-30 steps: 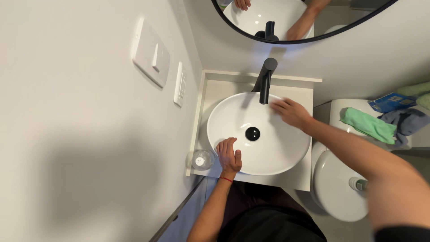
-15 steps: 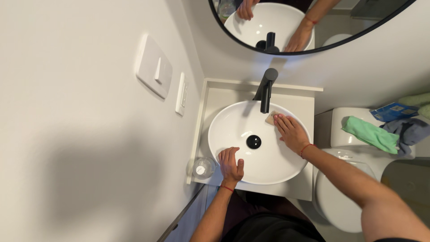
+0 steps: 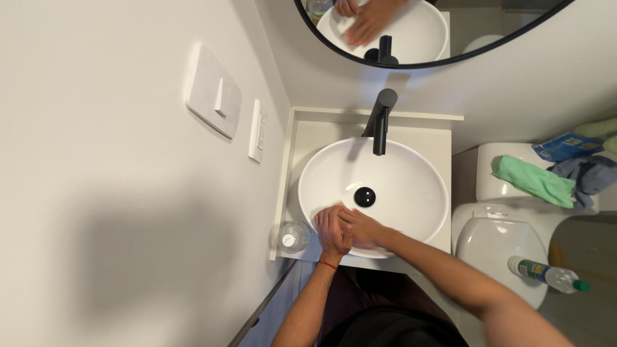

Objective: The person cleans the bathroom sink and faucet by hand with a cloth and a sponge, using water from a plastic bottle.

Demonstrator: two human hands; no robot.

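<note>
We find both hands at the near rim of the white basin (image 3: 411,193), just below centre frame. The left hand (image 3: 329,230) lies palm down on the rim, fingers together and extended, forearm rising from the lower edge; its grip holds nothing. The right hand (image 3: 365,230) reaches across from the lower right, pressed flat against the basin wall and touching the left hand; whether anything lies under its palm we cannot tell. The black drain (image 3: 364,196) sits just above them, the black tap (image 3: 380,125) beyond
</note>
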